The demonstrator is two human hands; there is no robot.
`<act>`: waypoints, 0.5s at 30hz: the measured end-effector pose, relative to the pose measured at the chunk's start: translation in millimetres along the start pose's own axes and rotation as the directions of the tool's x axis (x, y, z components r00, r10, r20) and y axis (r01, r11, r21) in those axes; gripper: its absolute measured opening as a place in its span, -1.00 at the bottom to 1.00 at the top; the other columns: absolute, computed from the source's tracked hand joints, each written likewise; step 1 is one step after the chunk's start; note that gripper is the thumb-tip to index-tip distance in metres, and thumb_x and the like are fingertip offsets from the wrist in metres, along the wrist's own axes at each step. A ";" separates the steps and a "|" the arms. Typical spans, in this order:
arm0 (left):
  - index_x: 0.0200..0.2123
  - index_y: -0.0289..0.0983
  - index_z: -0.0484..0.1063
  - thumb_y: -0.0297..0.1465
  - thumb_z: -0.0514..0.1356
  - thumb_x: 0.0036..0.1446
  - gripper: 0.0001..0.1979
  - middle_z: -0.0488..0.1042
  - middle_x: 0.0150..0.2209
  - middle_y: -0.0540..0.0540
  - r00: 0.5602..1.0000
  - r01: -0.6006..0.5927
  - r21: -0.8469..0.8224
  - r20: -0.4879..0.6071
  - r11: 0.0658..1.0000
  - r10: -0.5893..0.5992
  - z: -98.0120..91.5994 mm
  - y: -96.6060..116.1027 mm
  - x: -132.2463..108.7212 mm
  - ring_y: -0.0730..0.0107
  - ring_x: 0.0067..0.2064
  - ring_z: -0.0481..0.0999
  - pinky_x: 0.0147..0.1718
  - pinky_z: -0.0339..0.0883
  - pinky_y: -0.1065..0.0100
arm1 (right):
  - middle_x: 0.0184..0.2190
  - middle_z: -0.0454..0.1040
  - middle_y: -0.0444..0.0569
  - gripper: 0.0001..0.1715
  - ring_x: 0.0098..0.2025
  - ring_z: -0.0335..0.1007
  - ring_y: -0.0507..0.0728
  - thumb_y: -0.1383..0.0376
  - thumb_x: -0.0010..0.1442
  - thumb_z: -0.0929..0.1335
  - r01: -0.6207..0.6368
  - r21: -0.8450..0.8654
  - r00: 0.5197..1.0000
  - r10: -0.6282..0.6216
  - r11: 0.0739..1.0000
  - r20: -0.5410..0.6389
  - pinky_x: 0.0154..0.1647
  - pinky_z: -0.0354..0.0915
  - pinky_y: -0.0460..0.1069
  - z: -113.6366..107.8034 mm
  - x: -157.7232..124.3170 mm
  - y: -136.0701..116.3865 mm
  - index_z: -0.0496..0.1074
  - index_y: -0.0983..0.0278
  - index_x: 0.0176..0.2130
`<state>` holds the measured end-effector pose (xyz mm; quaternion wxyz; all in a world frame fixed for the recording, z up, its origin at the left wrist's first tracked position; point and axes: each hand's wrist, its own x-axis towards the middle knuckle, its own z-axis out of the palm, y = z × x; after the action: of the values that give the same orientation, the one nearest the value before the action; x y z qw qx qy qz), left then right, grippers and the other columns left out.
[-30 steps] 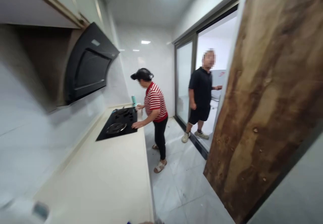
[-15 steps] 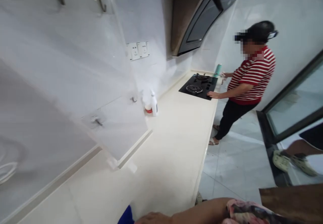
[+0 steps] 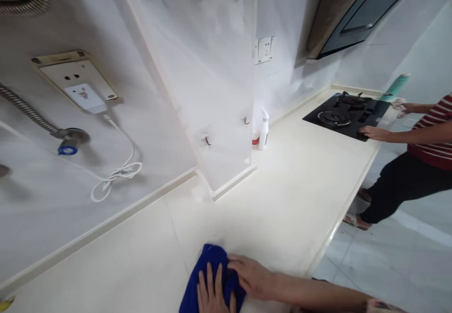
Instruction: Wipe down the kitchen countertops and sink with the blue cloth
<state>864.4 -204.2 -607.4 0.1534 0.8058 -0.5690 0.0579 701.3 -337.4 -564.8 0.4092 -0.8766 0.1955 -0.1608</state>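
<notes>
A blue cloth (image 3: 208, 268) lies on the cream countertop (image 3: 289, 195) near its front edge, at the bottom of the head view. My left hand (image 3: 213, 294) rests flat on the cloth with fingers pointing away from me. My right hand (image 3: 251, 276) comes in from the right and lies curled on the cloth's right side, touching the left hand. The lower part of the cloth is cut off by the frame.
A white spray bottle (image 3: 263, 132) and a small red-labelled container (image 3: 255, 140) stand by a wall column (image 3: 212, 92). Another person in a red-striped shirt (image 3: 434, 134) has a hand on the black hob (image 3: 348, 115). A charger cable (image 3: 116, 174) hangs from a socket (image 3: 83, 94).
My view has swung left and down from the other person and the doorway to the countertop. Both my hands and the blue cloth have come into view on the counter.
</notes>
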 end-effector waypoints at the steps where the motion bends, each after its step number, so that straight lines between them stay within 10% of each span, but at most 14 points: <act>1: 0.41 -0.05 0.19 -0.35 0.13 0.23 -0.33 0.16 0.48 -0.15 1.000 -0.026 0.001 0.002 1.000 0.026 -1.1 2.5 14.9 -0.12 0.52 0.04 0.37 0.22 -0.24 | 0.34 0.30 0.28 -0.29 0.38 0.25 0.25 0.47 0.16 0.25 -0.002 -0.005 1.000 0.002 1.000 -0.024 0.42 0.25 0.14 -6.1 -4.2 5.7 0.33 0.41 0.29; 10: 0.40 -0.18 0.25 -0.22 0.04 0.36 -0.42 0.18 0.47 -0.26 0.989 0.139 -0.056 0.051 0.989 -0.137 5.1 5.5 166.6 -0.24 0.49 0.09 0.41 0.13 -0.22 | 0.34 0.33 0.23 -0.25 0.39 0.26 0.24 0.52 0.16 0.26 -0.025 0.079 0.998 0.020 0.997 0.066 0.40 0.25 0.13 -48.4 -28.9 23.0 0.37 0.32 0.32; 15: 0.42 -0.13 0.20 -0.24 0.06 0.34 -0.40 0.14 0.49 -0.21 0.966 0.255 -0.096 0.067 0.962 -0.249 25.4 -7.7 237.9 -0.20 0.51 0.05 0.44 0.05 -0.21 | 0.25 0.44 0.18 -0.54 0.30 0.40 0.20 0.36 0.37 0.28 -0.005 0.198 1.000 0.006 0.980 -0.005 0.30 0.37 0.07 -71.2 -32.7 29.6 0.53 0.17 0.19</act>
<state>951.8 -423.7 -569.1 0.1858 0.8639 -0.4680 -0.0138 635.1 -385.9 -548.2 0.4943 -0.8305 0.1822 -0.1809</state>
